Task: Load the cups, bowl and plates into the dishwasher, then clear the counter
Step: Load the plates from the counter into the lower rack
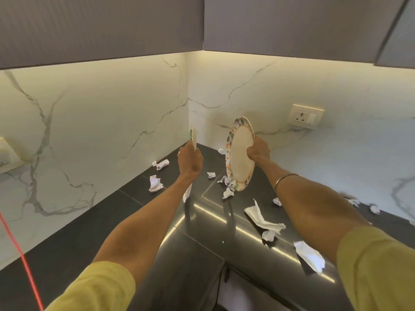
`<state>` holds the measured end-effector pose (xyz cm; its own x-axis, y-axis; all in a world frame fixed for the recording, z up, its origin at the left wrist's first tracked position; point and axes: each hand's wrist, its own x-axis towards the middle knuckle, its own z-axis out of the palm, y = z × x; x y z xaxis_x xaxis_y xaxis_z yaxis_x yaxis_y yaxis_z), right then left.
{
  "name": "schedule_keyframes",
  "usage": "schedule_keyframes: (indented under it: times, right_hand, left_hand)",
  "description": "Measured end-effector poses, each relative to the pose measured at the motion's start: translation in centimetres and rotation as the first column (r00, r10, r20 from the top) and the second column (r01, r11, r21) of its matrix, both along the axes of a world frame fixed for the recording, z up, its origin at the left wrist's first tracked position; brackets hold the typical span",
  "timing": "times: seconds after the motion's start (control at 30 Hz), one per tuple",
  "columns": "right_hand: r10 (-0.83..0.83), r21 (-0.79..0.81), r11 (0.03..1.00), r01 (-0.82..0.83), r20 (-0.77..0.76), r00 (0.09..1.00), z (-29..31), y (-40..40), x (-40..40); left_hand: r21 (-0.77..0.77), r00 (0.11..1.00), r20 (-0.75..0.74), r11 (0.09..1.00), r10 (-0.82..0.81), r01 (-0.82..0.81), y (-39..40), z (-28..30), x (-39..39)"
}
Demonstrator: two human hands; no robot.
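My right hand [258,150] grips a cream plate with a colourful patterned rim [240,158], held upright on its edge above the black counter [197,241]. A second plate [193,140] is held edge-on in my left hand [189,161]; only its thin rim shows above the fingers and below the wrist. Both plates hang over the counter's inner corner, a short gap between them. No cups, bowl or dishwasher are in view.
Several crumpled white paper scraps [155,183] and a larger unfolded napkin [261,217] litter the counter. Marble walls meet in the corner behind. A wall socket [305,116] sits at the right, grey cabinets hang overhead, and a red cord [24,263] runs down the left.
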<state>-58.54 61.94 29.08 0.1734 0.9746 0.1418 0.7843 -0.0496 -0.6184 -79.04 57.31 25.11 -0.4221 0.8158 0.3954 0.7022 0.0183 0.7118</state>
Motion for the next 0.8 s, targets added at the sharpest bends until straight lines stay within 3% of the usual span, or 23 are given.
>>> schedule_keyframes:
  times: [0.4,0.8]
  right_hand:
    - [-0.230,0.031,0.973,0.230,-0.006,0.973,-0.7,-13.2,9.0]
    - [-0.428,0.035,0.903,0.429,-0.024,0.903,-1.2,-27.0,23.0]
  left_hand:
    - [-0.011,0.960,-0.010,0.960,-0.281,0.281,-6.5,-0.9,9.2]
    - [-0.020,0.892,-0.057,0.894,-0.448,0.448,-16.1,-1.3,22.0]
